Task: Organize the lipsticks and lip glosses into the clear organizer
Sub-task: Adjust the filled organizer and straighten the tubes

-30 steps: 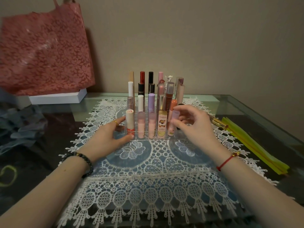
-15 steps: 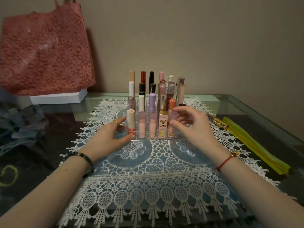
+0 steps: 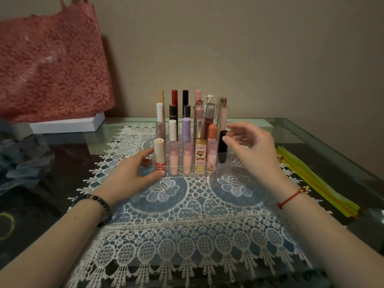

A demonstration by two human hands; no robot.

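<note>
The black lipstick (image 3: 222, 146) stood upright in the end slot of the clear organizer (image 3: 180, 176), just left of the right hand (image 3: 253, 150). That hand's fingers were relaxed and spread, holding nothing, with the thumb tip at the cap. The left hand (image 3: 133, 175) pressed its thumb and straight fingers against the organizer's near corner. That brace looked worth using while the right hand reached outward for the gold tube (image 3: 280, 158) beside it, lifting clear of the tall tubes.

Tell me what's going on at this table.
A person is sorting lipsticks and glosses into a clear organizer on a lace mat. The left hand braces the organizer's front left corner. The right hand is open beside a black tube that stands upright at the organizer's right end, with the thumb tip by its cap; contact is unclear. Most slots are already filled.
</note>
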